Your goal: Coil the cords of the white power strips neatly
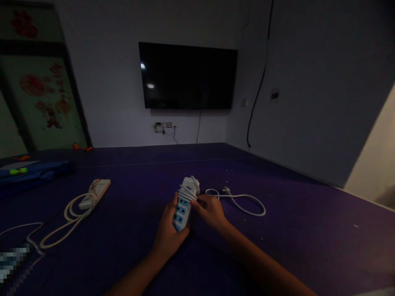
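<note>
A white power strip [181, 214] with blue socket faces is held in front of me, tilted up and away. My left hand [169, 224] grips its near part, with the thumb along one side. Several turns of its white cord [187, 193] are wound round the far end. My right hand [211, 210] pinches the cord at the strip's right edge, thumb against the windings. From there the loose cord [253, 214] runs right in a loop on the purple surface, and its plug [227, 190] lies near my right fingers.
Another power strip [103, 190] with a looped cord [69, 213] lies at the left. A pixelated object [14, 261] sits at the lower left edge, and a blue item [46, 170] lies behind. A television [189, 78] hangs on the far wall; a dark cable [259, 90] dangles at the right.
</note>
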Demonstrator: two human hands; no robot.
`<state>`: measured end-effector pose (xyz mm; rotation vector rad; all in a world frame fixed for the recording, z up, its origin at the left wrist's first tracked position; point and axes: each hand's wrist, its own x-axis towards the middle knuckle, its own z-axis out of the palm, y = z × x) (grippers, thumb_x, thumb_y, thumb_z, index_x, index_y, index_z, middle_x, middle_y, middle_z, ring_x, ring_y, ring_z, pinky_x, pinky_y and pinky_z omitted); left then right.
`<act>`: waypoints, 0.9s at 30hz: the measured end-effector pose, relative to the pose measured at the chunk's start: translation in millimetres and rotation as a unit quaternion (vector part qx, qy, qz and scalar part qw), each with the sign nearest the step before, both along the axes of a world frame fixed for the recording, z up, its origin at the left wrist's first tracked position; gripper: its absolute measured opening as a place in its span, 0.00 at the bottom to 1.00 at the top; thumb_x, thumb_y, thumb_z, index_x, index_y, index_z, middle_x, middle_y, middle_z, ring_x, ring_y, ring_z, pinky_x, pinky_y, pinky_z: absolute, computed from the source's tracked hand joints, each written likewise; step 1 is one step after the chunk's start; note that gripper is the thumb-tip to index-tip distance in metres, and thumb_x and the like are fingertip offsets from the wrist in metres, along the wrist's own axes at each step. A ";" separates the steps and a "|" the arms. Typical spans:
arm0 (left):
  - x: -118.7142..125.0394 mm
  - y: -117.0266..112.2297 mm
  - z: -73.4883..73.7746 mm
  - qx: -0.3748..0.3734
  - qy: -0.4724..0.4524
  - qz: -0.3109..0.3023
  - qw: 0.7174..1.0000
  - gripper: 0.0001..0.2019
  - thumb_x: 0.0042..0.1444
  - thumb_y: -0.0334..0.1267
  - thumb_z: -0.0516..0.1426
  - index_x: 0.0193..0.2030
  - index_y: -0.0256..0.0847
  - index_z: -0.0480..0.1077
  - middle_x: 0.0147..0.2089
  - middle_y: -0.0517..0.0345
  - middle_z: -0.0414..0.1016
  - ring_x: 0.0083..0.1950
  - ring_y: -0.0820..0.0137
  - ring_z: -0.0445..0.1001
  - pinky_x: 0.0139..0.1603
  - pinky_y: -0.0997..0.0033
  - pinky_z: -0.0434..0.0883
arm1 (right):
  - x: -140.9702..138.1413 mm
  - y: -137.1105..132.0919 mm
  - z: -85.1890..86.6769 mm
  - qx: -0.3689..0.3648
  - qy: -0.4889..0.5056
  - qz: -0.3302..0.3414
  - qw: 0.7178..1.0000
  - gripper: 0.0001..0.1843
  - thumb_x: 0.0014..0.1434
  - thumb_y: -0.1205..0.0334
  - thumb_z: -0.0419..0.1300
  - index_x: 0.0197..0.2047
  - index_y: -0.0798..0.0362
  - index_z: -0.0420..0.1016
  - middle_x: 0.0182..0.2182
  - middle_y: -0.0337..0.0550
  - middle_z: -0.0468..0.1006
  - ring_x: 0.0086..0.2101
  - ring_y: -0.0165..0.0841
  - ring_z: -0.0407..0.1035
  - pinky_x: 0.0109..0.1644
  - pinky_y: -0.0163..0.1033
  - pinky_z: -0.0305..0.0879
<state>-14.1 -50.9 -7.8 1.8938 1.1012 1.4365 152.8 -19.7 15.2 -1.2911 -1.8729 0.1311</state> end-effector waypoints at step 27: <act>-4.9 -6.4 16.7 -0.314 -0.319 -0.261 0.855 0.43 0.39 0.36 0.59 0.65 0.47 0.51 0.48 0.48 0.71 0.23 0.76 0.68 0.22 0.74 0.62 | -3.0 9.3 2.7 -0.177 0.281 0.263 0.906 0.31 0.40 0.34 0.61 0.29 0.58 0.74 0.24 0.42 0.76 0.26 0.32 0.69 0.31 0.36 0.65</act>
